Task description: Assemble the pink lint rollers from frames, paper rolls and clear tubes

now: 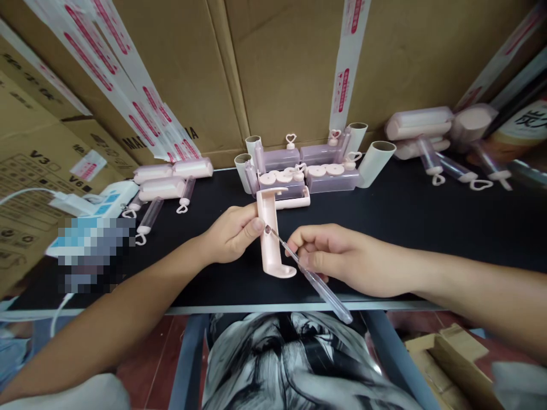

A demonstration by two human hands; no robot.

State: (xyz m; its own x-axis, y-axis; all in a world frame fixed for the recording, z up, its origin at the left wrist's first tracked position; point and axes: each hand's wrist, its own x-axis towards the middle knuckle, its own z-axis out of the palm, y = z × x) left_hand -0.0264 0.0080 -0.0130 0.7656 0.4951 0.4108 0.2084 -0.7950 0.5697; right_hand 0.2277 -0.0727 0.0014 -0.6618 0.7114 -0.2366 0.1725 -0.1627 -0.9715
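My left hand (235, 233) grips the side of a pale pink plastic bracket (270, 250), thumb on its face, holding it upright above the table. The bracket is a long shallow piece with a bent-over end at top and bottom. A small dark round spot (268, 229) sits midway along it beside my thumb. In my right hand (325, 250) is a slim screwdriver (318, 282) with a clear handle, pinched between thumb and fingers. Its thin tip points at the dark spot; whether it touches cannot be made out. Behind the bracket lies another pink frame piece (294, 200).
Several lilac boxes (333, 181) with pink round parts and white tubes (376, 162) stand behind my hands. Pink rollers (162, 188) lie left, more pink rollers (421, 125) right. A white power strip (115, 199) sits at left. Cardboard boxes (282, 68) wall off the back.
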